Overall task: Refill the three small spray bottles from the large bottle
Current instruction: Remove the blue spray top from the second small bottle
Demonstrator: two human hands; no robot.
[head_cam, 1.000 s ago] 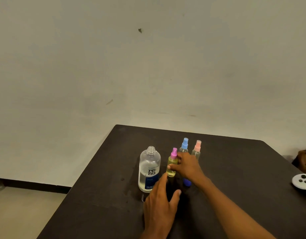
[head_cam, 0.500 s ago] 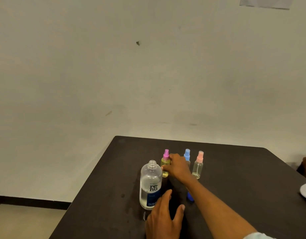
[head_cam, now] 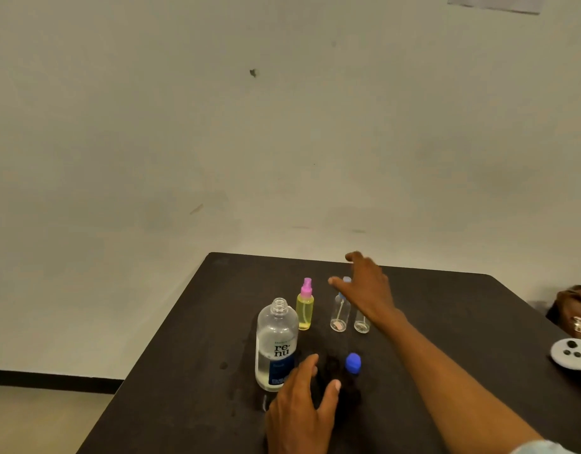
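Head view shows your right hand (head_cam: 367, 288) spread open, holding nothing, at the top of the upright blue-topped bottle (head_cam: 339, 311), while your left hand (head_cam: 302, 404) rests open on the table (head_cam: 184, 371), nearer the large bottle (head_cam: 276, 345).

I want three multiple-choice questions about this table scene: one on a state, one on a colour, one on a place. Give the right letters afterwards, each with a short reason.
1. The large clear plastic bottle with the "renu" label is:
A) capped
B) open at the neck
C) lying on its side

2. The liquid in the small spray bottle with the pink top is:
A) yellow
B) blue
C) red

3. The round blue plastic cap is:
A) on the large bottle
B) on the dark table, apart from the bottles
C) on the floor

Answers:
1 B: its threaded neck stands bare.
2 A: yellow shows through its clear wall.
3 B: it sits on the table, near the left hand.
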